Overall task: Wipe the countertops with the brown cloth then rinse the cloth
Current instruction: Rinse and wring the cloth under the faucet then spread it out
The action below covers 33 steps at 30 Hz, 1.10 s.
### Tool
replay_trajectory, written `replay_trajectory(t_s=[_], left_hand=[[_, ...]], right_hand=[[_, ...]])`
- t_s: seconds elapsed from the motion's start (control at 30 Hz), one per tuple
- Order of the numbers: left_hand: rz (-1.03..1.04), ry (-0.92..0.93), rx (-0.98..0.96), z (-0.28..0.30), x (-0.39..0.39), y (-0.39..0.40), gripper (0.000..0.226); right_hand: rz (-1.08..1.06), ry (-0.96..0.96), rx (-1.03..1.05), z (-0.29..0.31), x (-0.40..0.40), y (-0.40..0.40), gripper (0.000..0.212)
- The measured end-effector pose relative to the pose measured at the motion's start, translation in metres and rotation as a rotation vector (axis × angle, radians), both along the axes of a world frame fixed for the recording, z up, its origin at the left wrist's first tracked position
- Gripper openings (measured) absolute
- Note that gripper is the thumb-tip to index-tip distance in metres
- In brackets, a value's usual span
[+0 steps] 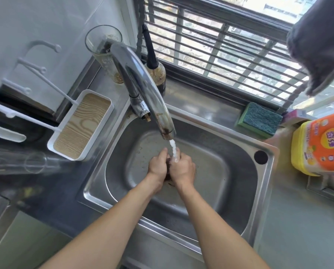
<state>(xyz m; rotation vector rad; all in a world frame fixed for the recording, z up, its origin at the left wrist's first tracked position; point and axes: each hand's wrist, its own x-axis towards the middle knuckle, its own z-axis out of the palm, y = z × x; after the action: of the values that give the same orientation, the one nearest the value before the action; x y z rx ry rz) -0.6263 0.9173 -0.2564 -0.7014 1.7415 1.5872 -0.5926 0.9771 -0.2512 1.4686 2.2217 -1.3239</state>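
Over the middle of the steel sink point(216, 216), my left hand point(158, 166) and my right hand point(182, 167) are pressed together around the brown cloth point(168, 167). Only a dark sliver of the cloth shows between the palms. Water point(173, 150) runs from the chrome tap point(143, 90) straight onto the cloth and my right thumb. Both hands are closed tight on the bunched cloth.
A white tray with a wooden base point(80, 125) sits left of the sink, beside a glass point(104, 47). A dark bottle point(155, 68) stands behind the tap. A green sponge point(259, 119) lies on the sill. An orange and yellow detergent jug point(319, 144) stands at right. A grey cloth point(317, 45) hangs at upper right.
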Motion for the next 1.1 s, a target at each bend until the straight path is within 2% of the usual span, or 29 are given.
replay_trajectory(t_s=[0.1, 0.23, 0.3, 0.37, 0.43, 0.53, 0.6, 0.77, 0.83, 0.93, 1.03, 1.1], left_hand=[[-0.045, 0.018, 0.044, 0.002, -0.001, -0.002, 0.041], [-0.216, 0.074, 0.055, -0.003, -0.002, -0.012, 0.021], [-0.264, 0.029, 0.087, -0.003, -0.002, -0.023, 0.045], [-0.343, 0.045, 0.039, -0.005, -0.003, -0.03, 0.058], [-0.379, 0.101, -0.048, -0.006, -0.004, -0.03, 0.057], [-0.348, 0.089, -0.019, 0.004, -0.003, -0.02, 0.05], [-0.357, 0.079, 0.028, 0.012, 0.003, -0.012, 0.042], [-0.33, 0.093, 0.056, 0.012, 0.005, -0.006, 0.03], [-0.339, 0.091, 0.053, 0.011, 0.004, -0.006, 0.03], [-0.359, 0.072, 0.063, 0.013, 0.005, -0.006, 0.036], [-0.367, 0.041, 0.126, 0.014, 0.009, -0.003, 0.037], [-0.308, 0.04, 0.159, 0.011, 0.01, -0.002, 0.04]], right_hand=[[-0.125, -0.042, -0.133, 0.002, -0.003, 0.013, 0.057], [-0.437, 0.072, -0.478, -0.001, 0.001, 0.033, 0.035], [-0.432, 0.154, -0.558, -0.006, 0.007, 0.036, 0.023], [-0.351, 0.198, -0.599, -0.01, 0.012, 0.036, 0.035], [-0.209, 0.204, -0.56, -0.009, 0.016, 0.031, 0.045], [0.014, 0.197, -0.484, -0.012, 0.02, 0.021, 0.03], [0.062, 0.207, -0.391, -0.018, 0.022, 0.014, 0.033], [0.067, 0.232, -0.173, -0.019, 0.021, 0.008, 0.034], [0.073, 0.239, -0.117, -0.017, 0.021, 0.01, 0.034], [0.108, 0.148, -0.025, -0.017, 0.017, 0.016, 0.037], [0.0, 0.109, -0.03, -0.015, 0.013, 0.024, 0.054], [-0.178, 0.057, -0.108, -0.016, 0.008, 0.03, 0.064]])
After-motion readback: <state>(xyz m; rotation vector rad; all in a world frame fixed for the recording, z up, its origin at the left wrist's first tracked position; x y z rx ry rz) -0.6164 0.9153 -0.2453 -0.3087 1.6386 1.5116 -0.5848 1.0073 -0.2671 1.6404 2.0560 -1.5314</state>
